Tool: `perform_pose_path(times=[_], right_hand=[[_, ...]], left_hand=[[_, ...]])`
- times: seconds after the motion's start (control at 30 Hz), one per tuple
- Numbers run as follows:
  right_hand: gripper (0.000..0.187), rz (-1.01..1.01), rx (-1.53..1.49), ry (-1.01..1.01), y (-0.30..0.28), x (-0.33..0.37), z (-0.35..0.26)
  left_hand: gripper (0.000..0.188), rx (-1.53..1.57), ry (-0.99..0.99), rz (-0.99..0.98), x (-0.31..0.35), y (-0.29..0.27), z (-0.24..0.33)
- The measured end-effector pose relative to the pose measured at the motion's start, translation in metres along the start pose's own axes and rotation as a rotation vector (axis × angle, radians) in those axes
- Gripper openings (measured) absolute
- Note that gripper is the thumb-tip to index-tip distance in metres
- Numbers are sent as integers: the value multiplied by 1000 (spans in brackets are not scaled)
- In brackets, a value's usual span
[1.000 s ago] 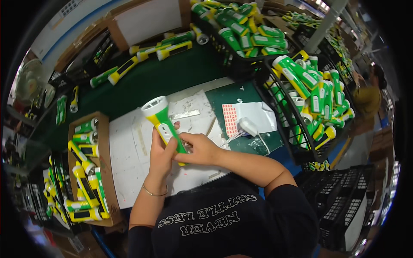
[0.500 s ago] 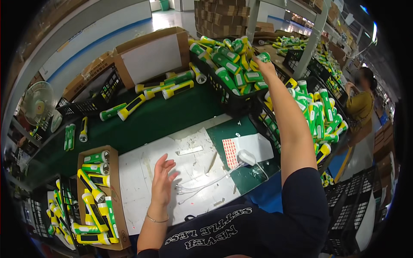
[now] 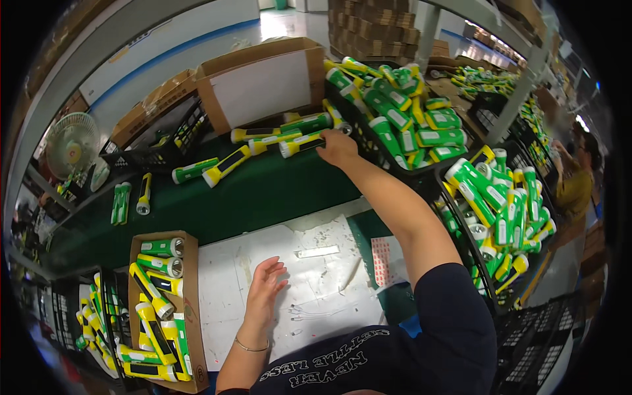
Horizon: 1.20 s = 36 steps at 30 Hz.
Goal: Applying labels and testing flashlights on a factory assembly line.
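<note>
My right hand (image 3: 339, 149) reaches forward over the green surface, its fingers curled round the end of a yellow-and-white flashlight (image 3: 301, 144) with a dark panel. That flashlight lies at the right end of a loose row, beside a green-and-yellow flashlight (image 3: 227, 166) and several others. Above the white board (image 3: 230, 270), my left hand (image 3: 264, 289) holds nothing, its fingers apart and slightly bent. Thin white cables (image 3: 322, 309) lie on the board to the right of it.
Black crates heaped with flashlights (image 3: 395, 108) stand at the far right and near right (image 3: 510, 210). A cardboard box (image 3: 191, 309) of flashlights is on the left. A fan (image 3: 71, 146) stands far left; another person (image 3: 576, 174) is at the right.
My right hand has left the flashlights in the far crate and come left to the row on the green surface. The left hand stays over the board. The whole view has shifted slightly.
</note>
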State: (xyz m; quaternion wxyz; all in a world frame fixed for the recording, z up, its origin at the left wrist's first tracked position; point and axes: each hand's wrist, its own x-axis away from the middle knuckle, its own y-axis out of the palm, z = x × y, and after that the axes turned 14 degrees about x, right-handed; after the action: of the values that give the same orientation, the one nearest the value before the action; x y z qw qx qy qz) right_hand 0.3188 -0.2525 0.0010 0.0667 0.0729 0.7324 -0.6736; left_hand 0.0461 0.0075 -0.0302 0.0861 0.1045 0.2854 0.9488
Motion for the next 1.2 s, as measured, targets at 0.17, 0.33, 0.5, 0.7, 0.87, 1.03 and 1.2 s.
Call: perform_pose_path(times=[0.17, 0.33, 0.5, 0.7, 0.87, 1.03, 1.2], right_hand=[[44, -64, 312, -148, 46, -59, -10], [26, -154, 515, -284, 68, -81, 0], [37, -295, -255, -364, 18, -4, -12], [36, -1156, -1319, -73, -29, 170, -53], [31, -661, -767, -418, -57, 249, -43], [23, -553, -1188, -391, -75, 291, -38], [16, 487, -1693, -759, -216, 354, -41]], left_hand=[[49, 103, -25, 81, -6, -19, -6], [42, 137, -57, 121, -16, -24, 2], [43, 119, -35, 104, -31, -22, 0], [61, 731, -214, -172, -51, 16, -6], [58, 758, -311, -257, -16, 27, -23], [50, 618, -405, 169, 0, 7, -33], [40, 731, -420, -22, 6, 9, -43]])
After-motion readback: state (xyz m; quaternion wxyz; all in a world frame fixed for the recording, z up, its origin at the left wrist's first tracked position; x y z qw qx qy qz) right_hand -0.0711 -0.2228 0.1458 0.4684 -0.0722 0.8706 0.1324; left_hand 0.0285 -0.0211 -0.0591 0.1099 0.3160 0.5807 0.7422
